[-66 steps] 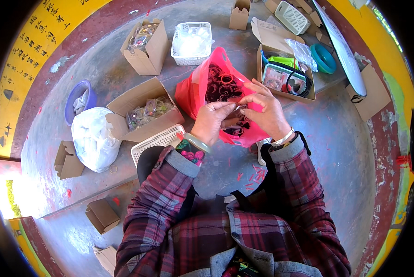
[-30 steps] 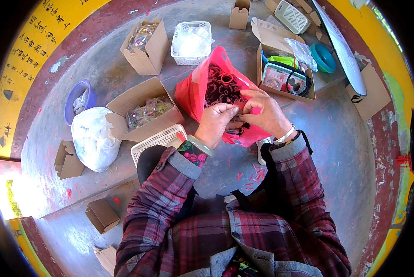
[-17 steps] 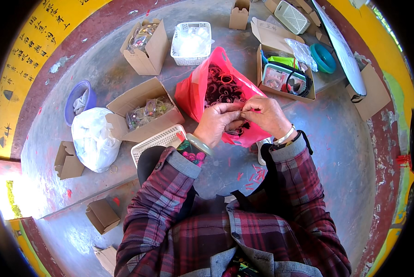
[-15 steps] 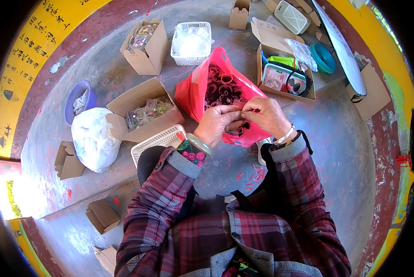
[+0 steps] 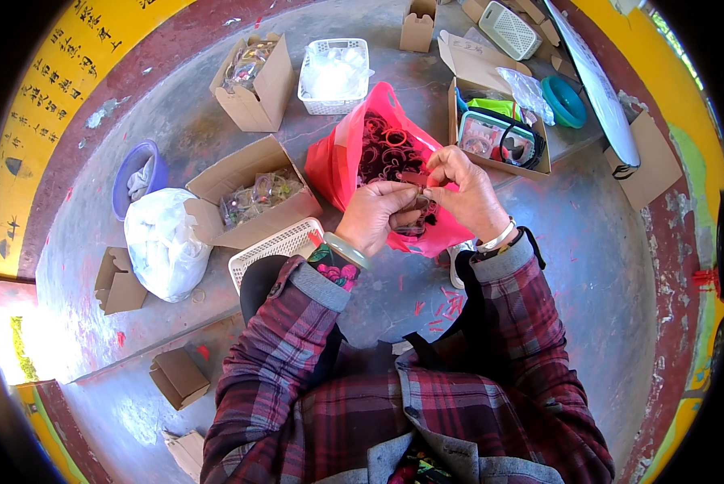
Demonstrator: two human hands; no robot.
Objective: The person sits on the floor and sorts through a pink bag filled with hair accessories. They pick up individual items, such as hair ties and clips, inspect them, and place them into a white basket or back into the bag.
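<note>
In front of me a red plastic bag (image 5: 333,161) stands open, filled with dark ring-shaped loops (image 5: 386,161) and a few bright red ones. Over its near rim my left hand (image 5: 373,216) is closed in a pinch, thumb against bent fingers. Facing it, my right hand (image 5: 473,202) pinches with thumb and forefinger, its other fingers raised. The fingertips of both hands meet at something small and dark, too small to name.
A white basket (image 5: 277,250) and an open carton (image 5: 253,234) of small wrapped items lie left of the bag. Farther off stand a tall carton (image 5: 269,89), a white crate (image 5: 335,105) and a packed carton (image 5: 523,168). Red scraps (image 5: 450,305) litter the floor.
My right hand has tilted up, its fingers lifting and spreading slightly from the left fingertips. The left hand has barely moved; bag and boxes are unchanged.
</note>
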